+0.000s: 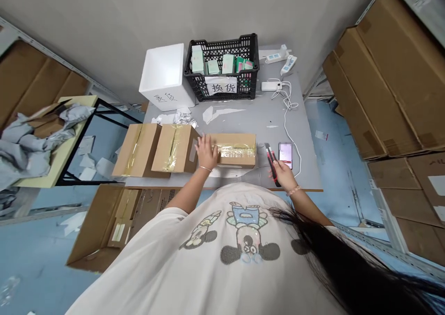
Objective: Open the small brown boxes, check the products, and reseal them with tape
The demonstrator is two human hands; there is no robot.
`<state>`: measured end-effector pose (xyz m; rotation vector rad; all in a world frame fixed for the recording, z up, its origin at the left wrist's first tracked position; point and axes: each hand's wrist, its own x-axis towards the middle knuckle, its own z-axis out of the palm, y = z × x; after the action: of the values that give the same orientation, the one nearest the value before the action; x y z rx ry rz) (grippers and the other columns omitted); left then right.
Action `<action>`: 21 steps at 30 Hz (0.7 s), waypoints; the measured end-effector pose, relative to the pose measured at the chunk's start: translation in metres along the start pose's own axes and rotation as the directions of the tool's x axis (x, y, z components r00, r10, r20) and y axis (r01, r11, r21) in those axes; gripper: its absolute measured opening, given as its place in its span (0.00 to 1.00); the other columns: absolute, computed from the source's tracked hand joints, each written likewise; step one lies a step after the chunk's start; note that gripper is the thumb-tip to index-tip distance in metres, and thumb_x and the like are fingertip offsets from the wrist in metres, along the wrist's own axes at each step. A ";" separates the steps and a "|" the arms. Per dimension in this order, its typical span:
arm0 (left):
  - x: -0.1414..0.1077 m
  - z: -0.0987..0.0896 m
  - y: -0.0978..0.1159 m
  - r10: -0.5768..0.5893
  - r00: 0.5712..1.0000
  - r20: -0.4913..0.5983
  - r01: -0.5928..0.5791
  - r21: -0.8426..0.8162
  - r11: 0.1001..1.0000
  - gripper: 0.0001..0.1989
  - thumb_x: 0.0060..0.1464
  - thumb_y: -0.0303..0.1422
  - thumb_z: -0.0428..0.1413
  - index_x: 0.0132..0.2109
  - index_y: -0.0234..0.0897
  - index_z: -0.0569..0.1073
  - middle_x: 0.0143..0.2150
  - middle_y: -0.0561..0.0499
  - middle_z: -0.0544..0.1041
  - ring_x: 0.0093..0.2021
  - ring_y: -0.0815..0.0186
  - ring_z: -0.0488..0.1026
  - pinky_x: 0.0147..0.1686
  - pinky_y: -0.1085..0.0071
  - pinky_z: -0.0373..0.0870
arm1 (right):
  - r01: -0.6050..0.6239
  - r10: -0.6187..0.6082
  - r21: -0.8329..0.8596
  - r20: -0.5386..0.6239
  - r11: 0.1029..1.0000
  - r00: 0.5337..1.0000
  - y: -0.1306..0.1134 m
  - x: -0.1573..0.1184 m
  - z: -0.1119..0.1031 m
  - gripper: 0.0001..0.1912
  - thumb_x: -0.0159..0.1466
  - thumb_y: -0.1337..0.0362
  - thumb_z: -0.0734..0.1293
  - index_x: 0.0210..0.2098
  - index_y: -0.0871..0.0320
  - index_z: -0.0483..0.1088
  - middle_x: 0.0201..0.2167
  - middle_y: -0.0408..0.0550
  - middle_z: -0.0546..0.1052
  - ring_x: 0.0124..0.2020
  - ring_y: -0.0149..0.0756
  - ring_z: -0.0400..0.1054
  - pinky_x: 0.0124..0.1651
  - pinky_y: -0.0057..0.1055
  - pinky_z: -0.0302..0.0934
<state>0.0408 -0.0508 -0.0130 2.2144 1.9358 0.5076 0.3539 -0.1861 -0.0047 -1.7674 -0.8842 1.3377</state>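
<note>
A small cardboard box point(239, 144) with clear yellowish tape over its top lies in front of me on the grey table. My left hand point(206, 153) rests on its left end, fingers stretched out. To the box's right, my right hand point(284, 175) is closed round a red and black utility knife point(270, 159), whose tip points away from me. A phone point(285, 154) with a lit screen lies just beyond that hand, plugged into a white cable. Two larger taped boxes, a middle one point(174, 148) and a left one point(137, 150), stand side by side left of my left hand.
At the back stand a white foam box point(163, 73) and a black crate point(222, 85) holding small green and white cartons. Power strips point(278, 56) and a white charger point(271, 86) lie back right. An open carton point(93, 241) sits on the floor; stacked cartons point(378, 83) stand right.
</note>
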 end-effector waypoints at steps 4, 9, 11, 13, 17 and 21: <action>0.055 -0.017 -0.021 0.061 0.976 0.209 -0.072 0.045 0.996 0.28 0.64 0.42 0.43 0.68 0.38 0.59 0.71 0.42 0.57 0.71 0.47 0.50 0.66 0.45 0.49 | -0.021 0.016 0.017 0.239 1.000 0.971 -0.008 -0.001 0.043 0.29 0.60 0.37 0.62 0.38 0.58 0.69 0.23 0.42 0.73 0.20 0.30 0.64 0.21 0.25 0.56; 0.081 -0.024 -0.028 0.119 0.882 0.456 -0.208 0.150 0.967 0.30 0.59 0.51 0.48 0.58 0.34 0.71 0.57 0.37 0.73 0.58 0.49 0.70 0.58 0.57 0.64 | -0.037 0.030 0.062 0.114 0.997 0.993 -0.037 0.022 0.079 0.30 0.64 0.37 0.57 0.41 0.58 0.69 0.23 0.42 0.71 0.21 0.31 0.63 0.23 0.25 0.57; 0.073 -0.023 -0.030 0.023 0.833 0.553 -0.151 0.187 0.971 0.33 0.57 0.58 0.47 0.50 0.33 0.76 0.51 0.35 0.77 0.53 0.48 0.74 0.53 0.59 0.69 | -0.013 0.012 0.035 0.027 0.999 1.000 -0.052 0.040 0.083 0.29 0.67 0.39 0.53 0.41 0.58 0.67 0.24 0.43 0.72 0.23 0.31 0.65 0.26 0.25 0.61; 0.055 -0.018 -0.030 -0.032 0.764 0.644 -0.084 0.148 0.985 0.37 0.55 0.62 0.45 0.48 0.33 0.76 0.47 0.35 0.79 0.48 0.49 0.77 0.47 0.61 0.72 | 0.007 -0.007 0.019 -0.023 1.000 1.000 -0.068 0.063 0.085 0.27 0.69 0.41 0.50 0.41 0.57 0.66 0.24 0.42 0.71 0.22 0.30 0.65 0.28 0.25 0.63; 0.007 0.002 -0.011 -0.043 0.713 0.700 0.177 -0.121 0.977 0.41 0.58 0.62 0.41 0.58 0.28 0.68 0.48 0.33 0.80 0.36 0.55 0.81 0.35 0.62 0.76 | 0.062 -0.063 -0.004 -0.051 0.998 0.997 -0.101 0.105 0.091 0.24 0.73 0.48 0.49 0.39 0.59 0.66 0.27 0.44 0.73 0.24 0.28 0.66 0.30 0.22 0.63; -0.021 0.020 0.011 -0.046 0.664 0.747 0.368 -0.272 0.889 0.43 0.60 0.60 0.38 0.63 0.24 0.63 0.44 0.34 0.81 0.36 0.56 0.81 0.36 0.61 0.78 | 0.142 -0.182 -0.364 -0.078 0.921 0.980 -0.130 0.115 0.101 0.21 0.74 0.54 0.52 0.38 0.62 0.68 0.33 0.51 0.77 0.31 0.30 0.69 0.36 0.23 0.61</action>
<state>0.0558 -0.0709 -0.0306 1.5337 1.4428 -0.0414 0.2691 -0.0082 0.0353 -1.9682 -1.2438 1.0072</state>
